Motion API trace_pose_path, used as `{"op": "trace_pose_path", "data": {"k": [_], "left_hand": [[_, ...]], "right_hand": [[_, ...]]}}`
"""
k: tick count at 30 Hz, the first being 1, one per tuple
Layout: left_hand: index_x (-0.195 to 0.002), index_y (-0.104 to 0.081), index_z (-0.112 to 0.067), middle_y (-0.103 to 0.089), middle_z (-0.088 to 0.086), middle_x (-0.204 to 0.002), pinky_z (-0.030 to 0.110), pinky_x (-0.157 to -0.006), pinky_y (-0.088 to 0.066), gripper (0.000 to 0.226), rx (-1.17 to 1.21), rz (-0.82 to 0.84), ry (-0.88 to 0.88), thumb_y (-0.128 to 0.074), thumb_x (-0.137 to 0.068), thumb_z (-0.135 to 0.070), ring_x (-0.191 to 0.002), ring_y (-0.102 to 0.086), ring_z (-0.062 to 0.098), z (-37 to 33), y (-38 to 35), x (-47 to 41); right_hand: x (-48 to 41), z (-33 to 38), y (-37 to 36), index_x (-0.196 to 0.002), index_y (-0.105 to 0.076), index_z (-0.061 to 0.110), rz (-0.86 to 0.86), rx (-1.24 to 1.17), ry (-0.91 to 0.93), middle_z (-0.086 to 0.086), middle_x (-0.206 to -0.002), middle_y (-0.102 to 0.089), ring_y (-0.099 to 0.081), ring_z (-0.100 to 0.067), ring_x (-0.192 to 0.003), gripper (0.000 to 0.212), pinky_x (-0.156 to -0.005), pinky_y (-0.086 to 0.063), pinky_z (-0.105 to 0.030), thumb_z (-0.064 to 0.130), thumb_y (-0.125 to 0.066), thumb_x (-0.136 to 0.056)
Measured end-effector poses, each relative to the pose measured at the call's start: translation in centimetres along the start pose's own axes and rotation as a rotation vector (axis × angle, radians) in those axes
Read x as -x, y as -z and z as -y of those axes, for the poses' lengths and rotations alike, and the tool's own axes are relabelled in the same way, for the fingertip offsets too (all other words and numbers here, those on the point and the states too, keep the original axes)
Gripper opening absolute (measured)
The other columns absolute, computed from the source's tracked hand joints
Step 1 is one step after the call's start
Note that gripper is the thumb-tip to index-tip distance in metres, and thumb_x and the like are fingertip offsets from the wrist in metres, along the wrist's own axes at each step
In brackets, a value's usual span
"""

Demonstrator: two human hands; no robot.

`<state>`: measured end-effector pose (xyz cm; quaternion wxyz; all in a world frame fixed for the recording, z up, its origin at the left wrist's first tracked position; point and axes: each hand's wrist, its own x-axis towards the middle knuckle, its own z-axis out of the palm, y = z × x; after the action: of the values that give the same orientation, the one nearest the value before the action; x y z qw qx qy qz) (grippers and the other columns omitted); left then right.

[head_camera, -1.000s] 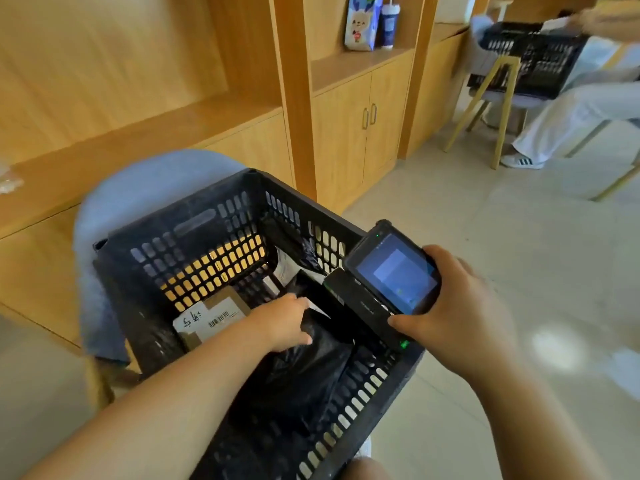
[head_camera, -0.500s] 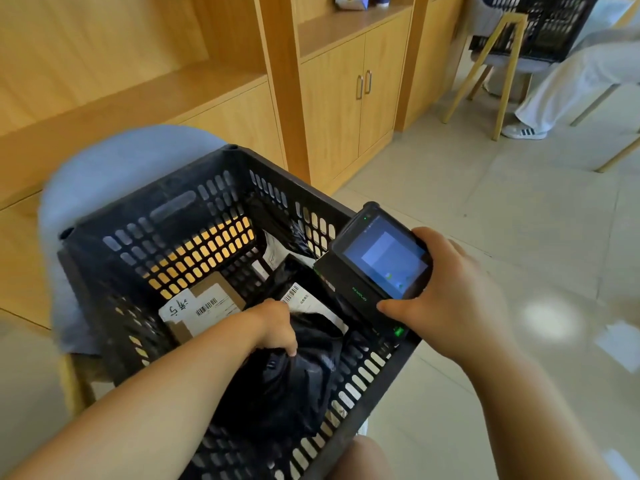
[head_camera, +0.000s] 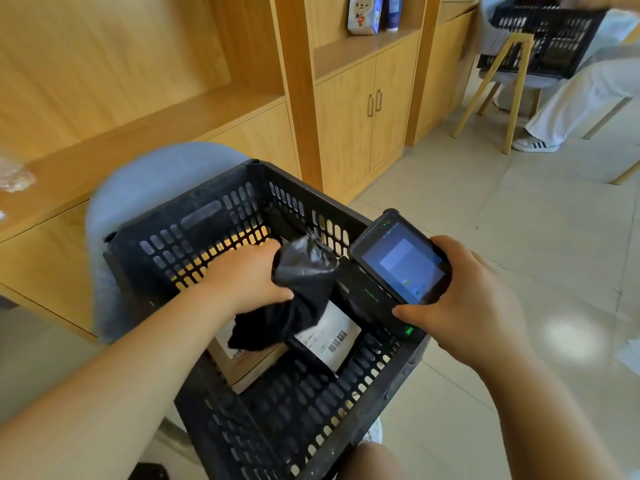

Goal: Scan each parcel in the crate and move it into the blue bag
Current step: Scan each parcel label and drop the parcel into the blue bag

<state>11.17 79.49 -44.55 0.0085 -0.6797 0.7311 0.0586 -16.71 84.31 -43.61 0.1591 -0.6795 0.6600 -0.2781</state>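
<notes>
Parcel in black wrap (head_camera: 304, 282) hangs above the inside of the black slotted crate (head_camera: 194, 216), held up by the left grip (head_camera: 249, 275) (a bare hand), whose fingers and thumb are curled round the crumpled plastic at its middle. Its loose lower end droops toward the crate floor. Its upper end is just beside the front of the handheld scanner (head_camera: 398, 268); whether the two touch cannot be told.

The right grip (head_camera: 464, 299) is wrapped round the scanner, fingers over the far edge and thumb on the near edge beside a small green light. The scanner's lit screen faces up, and the device sits over the crate's right rim.

Under the raised parcel two more lie on the crate floor: a cardboard box (head_camera: 249, 367) and, touching it on the right, a flat dark parcel with a white barcode label (head_camera: 329, 336).

The crate rests on a grey chair (head_camera: 156, 168) in front of wooden cabinets (head_camera: 363, 109). At the far right, a second black crate (head_camera: 543, 36) sits beside a person in white trousers (head_camera: 571, 98) (only partly in view).
</notes>
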Motion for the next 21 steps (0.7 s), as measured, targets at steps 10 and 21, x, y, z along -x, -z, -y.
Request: {"op": "trace_pose_path", "data": {"k": [10, 21], "left_hand": [[-0.117, -0.047, -0.021, -0.043, -0.005, -0.13, 0.025, -0.088, -0.049, 0.04, 0.049, -0.124, -0.308, -0.068, -0.083, -0.03, -0.117, -0.04, 0.013, -1.4, -4.7, 0.6], [-0.116, -0.055, -0.021, -0.041, -0.001, -0.129, 0.026, -0.086, -0.045, 0.045, 0.563, -0.005, 0.281, -0.077, -0.078, -0.029, -0.104, -0.052, 0.014, -1.1, -7.1, -0.2]], "right_hand": [[0.2, -0.6, -0.5, -0.125, -0.039, 0.033, 0.007, -0.058, 0.01, 0.011, -0.097, -0.051, -0.055, -0.019, -0.082, 0.086, -0.071, -0.051, -0.045, 0.042, -0.081, -0.051], [-0.2, -1.1, -1.4, -0.125, -0.039, 0.033, 0.02, -0.071, -0.011, 0.013, -0.092, -0.047, -0.054, -0.019, -0.076, 0.086, -0.059, -0.054, -0.044, 0.042, -0.082, -0.051]]}}
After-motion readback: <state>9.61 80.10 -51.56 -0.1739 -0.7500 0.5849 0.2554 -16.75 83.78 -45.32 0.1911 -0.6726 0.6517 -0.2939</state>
